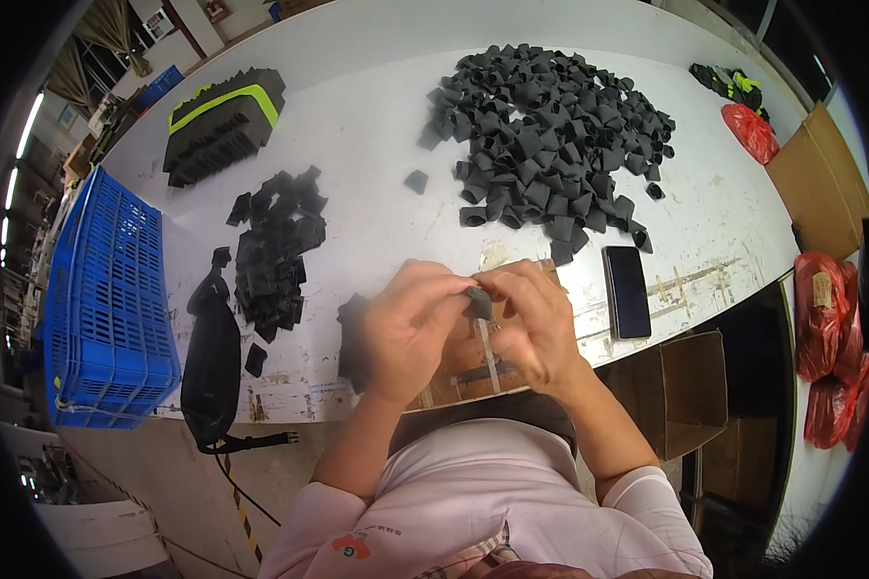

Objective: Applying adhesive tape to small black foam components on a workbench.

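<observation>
Just left of frame centre, the left hand's [407, 328] grip pinches a small, dark-grey, fabric-like piece [478, 305], held just right of centre; beyond it, the right hand's [533, 323] grip pinches its upper edge. Uneven pulling between fingertips could twist it loose.

Bright tabletop [372, 125], black fisheye edges

The pale shirt [473, 473] bears a red logo [350, 546] and illegible print [381, 531].
</observation>
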The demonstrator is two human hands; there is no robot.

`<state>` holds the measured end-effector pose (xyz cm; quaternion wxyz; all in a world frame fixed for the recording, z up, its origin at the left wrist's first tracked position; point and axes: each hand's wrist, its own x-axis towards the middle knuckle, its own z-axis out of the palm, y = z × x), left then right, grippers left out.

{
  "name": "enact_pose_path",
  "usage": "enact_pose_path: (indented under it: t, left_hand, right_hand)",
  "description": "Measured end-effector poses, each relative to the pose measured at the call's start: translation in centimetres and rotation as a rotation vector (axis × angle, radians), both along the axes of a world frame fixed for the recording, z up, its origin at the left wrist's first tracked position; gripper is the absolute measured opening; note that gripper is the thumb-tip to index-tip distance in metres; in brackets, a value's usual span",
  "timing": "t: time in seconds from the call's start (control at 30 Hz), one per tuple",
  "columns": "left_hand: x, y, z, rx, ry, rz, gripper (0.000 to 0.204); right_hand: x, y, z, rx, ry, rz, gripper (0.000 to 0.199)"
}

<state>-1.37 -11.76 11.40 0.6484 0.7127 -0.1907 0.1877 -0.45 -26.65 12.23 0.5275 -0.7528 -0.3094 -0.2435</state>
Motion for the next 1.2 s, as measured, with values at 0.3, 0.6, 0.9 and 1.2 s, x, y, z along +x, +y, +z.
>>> enact_pose_path:
  t: [0.3,0.6,0.9,1.2]
  left_hand:
    - [0.1,-0.2,-0.6,0.016,-0.059,0.064,0.011]
    - [0.1,0.1,-0.5,0.003,-0.057,0.008,0.012]
    - [-0.1,-0.3,1.1,-0.025,0.089,-0.036,0.01]
    - [-0.2,0.3,-1.4,-0.968,0.394,-0.267,0.013]
  right_hand:
    - [0.7,0.5,-1.2,-0.175,-0.031,-0.067,0.016]
    - [0.8,0.8,-1.9,-0.083,-0.082,-0.045,0.018]
    - [0.2,0.2,0.6,-0.076,0.106,0.016,0.018]
    - [0.1,0.8,2.0,-0.096,0.072,-0.038,0.02]
